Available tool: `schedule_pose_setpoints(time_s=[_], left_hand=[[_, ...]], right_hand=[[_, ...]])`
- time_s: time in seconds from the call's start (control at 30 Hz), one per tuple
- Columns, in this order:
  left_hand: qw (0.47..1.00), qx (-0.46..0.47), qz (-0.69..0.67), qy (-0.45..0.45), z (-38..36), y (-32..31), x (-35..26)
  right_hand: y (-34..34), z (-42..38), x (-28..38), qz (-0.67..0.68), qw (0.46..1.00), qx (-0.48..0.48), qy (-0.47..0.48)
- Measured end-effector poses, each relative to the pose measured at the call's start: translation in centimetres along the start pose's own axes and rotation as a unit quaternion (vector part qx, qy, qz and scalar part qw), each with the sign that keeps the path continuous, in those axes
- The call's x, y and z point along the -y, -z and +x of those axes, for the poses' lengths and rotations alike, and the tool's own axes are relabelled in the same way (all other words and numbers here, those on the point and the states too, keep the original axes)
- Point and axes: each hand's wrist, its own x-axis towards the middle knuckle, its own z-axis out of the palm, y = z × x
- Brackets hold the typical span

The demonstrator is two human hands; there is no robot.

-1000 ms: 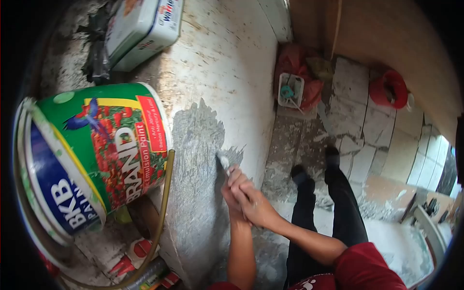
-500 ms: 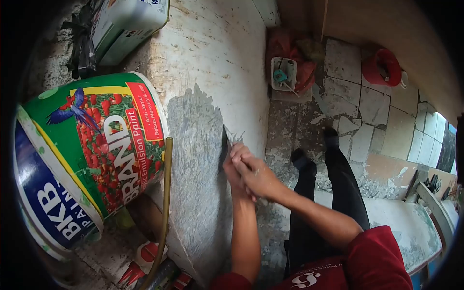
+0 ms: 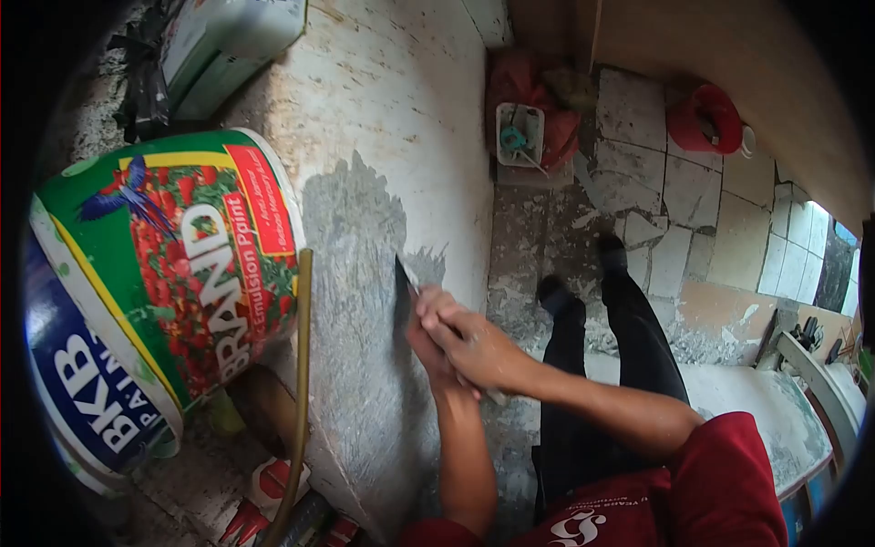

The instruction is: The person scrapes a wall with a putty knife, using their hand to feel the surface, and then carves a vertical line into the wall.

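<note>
The bladed tool point(image 3: 410, 276) is located near the centre of the scene, with its tip set at the grey patch point(image 3: 351, 219) of the pale surface point(image 3: 392, 100). It is gripped in both hands: the left hand point(image 3: 428, 351) is closed at the handle, and the right hand point(image 3: 478, 346) is clasped over it, fingers curled. Most of the handle is hidden by the grip.

Handling, as judged: the tool is light, with a thin, stiff blade and a rigid handle. It is best held by the handle, with the fingers kept behind the blade, whose edge may be sharp. Grip may be reduced by dust on the skin. The blade may be bent or chipped if it is levered sideways.

Markings: on the large bucket point(image 3: 196, 301), to the left, "BKB" is printed in white on blue, followed by a partly cut-off "PAIN". "BRAND" and "Emulsion Paint" are carried on the green section, and "Anti Jamur" can be read in small print on the red panel. A hose point(image 3: 303, 365) is positioned in front of the bucket. On the red shirt point(image 3: 729, 474), a white emblem and the word "YEARS" are shown. Lettering on the tin point(image 3: 237, 55), far left, cannot be read.
</note>
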Motion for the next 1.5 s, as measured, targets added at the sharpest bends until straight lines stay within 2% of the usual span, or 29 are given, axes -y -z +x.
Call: schedule_pose_setpoints(time_s=[0.03,0.1,0.13,0.17,0.2,0.23,0.3,0.4,0.47,0.53,0.57,0.6,0.63,0.67,0.7,0.77,0.83,0.9,0.97,1.03,1.07,1.1,1.17,1.2,1.3,1.33,1.43,1.47,1.5], left_hand=[[1.0,-0.012,-0.004,0.01,0.2,0.3,-0.1],[0.999,-0.038,-0.012,0.03,0.7,0.8,-0.3],[0.999,-0.015,-0.032,0.034,0.6,-1.1,0.6],[0.998,0.008,-0.052,0.041,0.6,-2.2,1.2],[0.998,0.052,-0.025,0.009,-0.5,-1.5,1.1],[0.988,0.065,-0.13,0.055,-0.9,-1.7,0.8],[0.974,-0.015,-0.226,-0.002,-1.4,-2.5,1.2],[0.998,0.024,-0.063,0.014,0.6,-0.8,1.3],[0.994,0.041,-0.101,0.005,-0.6,-0.9,1.9],[0.984,0.092,-0.148,0.024,-2.9,-0.2,2.6],[0.998,-0.002,-0.056,-0.006,-4.2,-0.8,3.2],[0.994,-0.095,0.037,-0.037,-5.4,-2.1,4.0],[0.971,-0.188,0.129,-0.069,-6.8,-2.7,4.5],[0.975,-0.138,0.145,-0.096,-8.5,-0.9,4.0],[0.924,-0.157,0.291,-0.193,-8.3,-0.9,4.0],[0.732,-0.178,0.548,-0.365,-7.5,-1.2,4.0],[0.507,-0.032,0.712,-0.484,-6.3,-2.2,2.1],[0.368,0.07,0.752,-0.542,-5.1,-4.0,1.1],[0.267,0.102,0.818,-0.499,-3.9,-7.1,0.4],[0.211,0.104,0.885,-0.402,-1.9,-9.6,-0.5],[0.195,0.115,0.89,-0.396,-0.9,-9.7,-1.0],[0.18,0.127,0.894,-0.389,0.0,-9.6,-1.5],[0.207,0.142,0.886,-0.39,1.0,-9.4,-1.7],[0.222,0.147,0.882,-0.389,0.9,-9.2,-1.6],[0.265,0.14,0.872,-0.387,1.5,-8.8,-1.4],[0.266,0.147,0.874,-0.378,1.4,-9.0,-1.5],[0.304,0.172,0.838,-0.42,1.7,-7.9,-1.6],[0.283,0.17,0.852,-0.407,1.5,-8.0,-1.8],[0.299,0.166,0.845,-0.412,1.5,-7.9,-1.7]], right_hand=[[0.3,0.2,0.8,0.025,0.998,0.018,-0.053],[1.3,1.8,2.2,0.071,0.961,0.051,-0.264],[1.8,1.6,2.7,0.056,0.963,0.068,-0.256],[1.1,1.2,1.2,-0.003,0.998,0.002,-0.06],[-0.4,0.5,-1.8,-0.062,0.987,-0.065,0.136],[-0.5,0.1,-1.8,-0.052,0.989,-0.06,0.123],[-1.0,-0.8,-1.9,-0.033,0.993,-0.05,0.098],[2.1,0.4,1.9,0.019,0.972,0.07,-0.226],[1.9,-1.1,1.4,-0.023,0.993,0.046,-0.107],[-0.1,-2.1,-2.1,-0.151,0.979,-0.057,0.125],[-1.0,-2.6,-3.8,-0.226,0.939,-0.131,0.222],[-1.5,-2.0,-5.0,-0.32,0.895,-0.178,0.257],[-1.1,-0.9,-3.2,-0.171,0.977,-0.064,0.108],[-0.8,0.4,-1.2,-0.039,0.997,-0.003,-0.071],[-0.1,0.8,-0.4,-0.007,0.994,0.001,-0.11],[1.3,0.5,0.1,0.055,0.98,0.01,-0.19],[1.9,-1.3,0.6,0.048,0.979,0.047,-0.191],[1.6,-1.7,0.5,0.022,0.982,0.073,-0.174],[0.8,-0.2,-0.2,0.052,0.977,0.043,-0.203],[1.2,-0.8,-0.6,0.058,0.978,0.018,-0.201],[2.4,-2.1,0.2,0.067,0.979,0.008,-0.193],[2.3,-1.9,0.3,0.058,0.982,0.032,-0.179],[1.8,-1.7,0.3,0.038,0.983,0.083,-0.161],[0.2,1.0,-1.9,0.046,0.993,0.028,-0.108],[2.9,2.9,-1.5,0.097,0.983,-0.009,-0.156],[3.5,0.6,-0.7,0.093,0.978,0.037,-0.182],[1.7,-1.3,-0.6,0.042,0.989,0.086,-0.112],[1.3,0.9,-0.9,0.075,0.982,0.048,-0.169],[1.4,3.3,-2.0,0.073,0.984,-0.012,-0.164]])
